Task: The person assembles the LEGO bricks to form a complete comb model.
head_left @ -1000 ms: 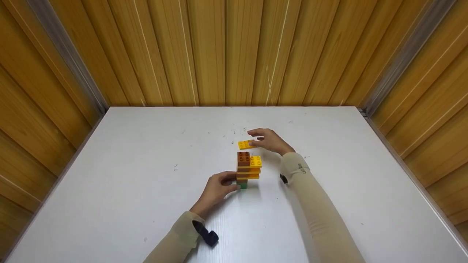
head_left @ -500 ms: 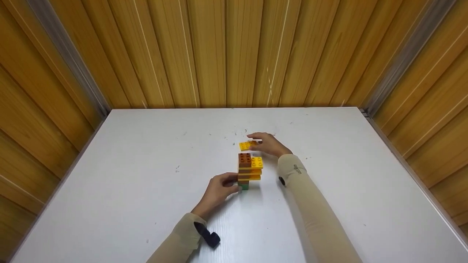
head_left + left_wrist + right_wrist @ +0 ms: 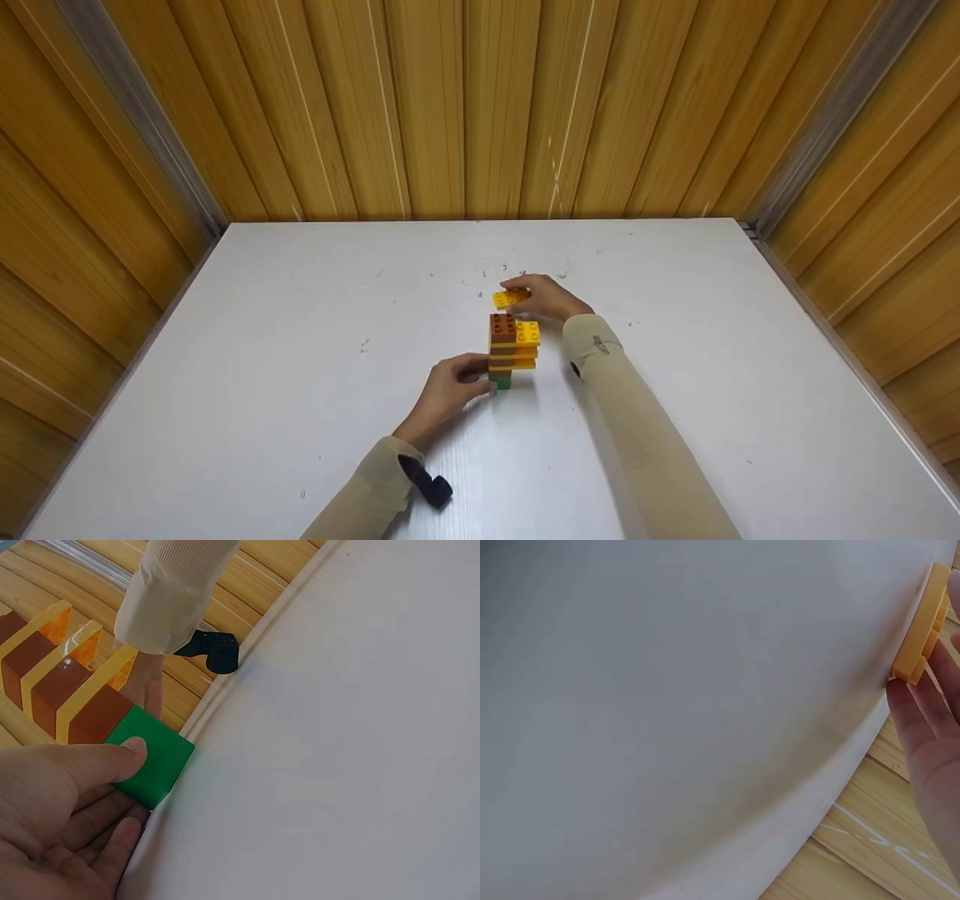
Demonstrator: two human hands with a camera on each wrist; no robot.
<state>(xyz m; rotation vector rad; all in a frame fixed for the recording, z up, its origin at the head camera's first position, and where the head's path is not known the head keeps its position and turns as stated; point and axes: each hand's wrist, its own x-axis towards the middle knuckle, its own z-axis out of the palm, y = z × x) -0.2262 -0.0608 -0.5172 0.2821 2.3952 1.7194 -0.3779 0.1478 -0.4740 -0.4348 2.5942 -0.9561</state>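
Note:
A tower of toy building bricks [image 3: 502,328] stands upright on the white table. It has a green brick [image 3: 161,757] at its foot, then brown bricks [image 3: 64,694] alternating with yellow plates that jut out to the right. My left hand [image 3: 446,394] holds the tower low down from the left, its thumb on the green brick in the left wrist view. Beyond the tower lies a separate yellow studded plate [image 3: 506,300], apart from it. My right hand [image 3: 550,298] pinches this plate at its right end, thumb on the near side; the fingers partly hide it.
The white table [image 3: 262,360] carries small dark marks [image 3: 487,274] near the loose plate. Wood-patterned panels [image 3: 480,112] rise behind it and at both sides. A black strap piece [image 3: 427,484] hangs from the left sleeve.
My right hand has shifted slightly left, and its fingers have closed in around the loose yellow plate. My left hand and the tower have stayed in place.

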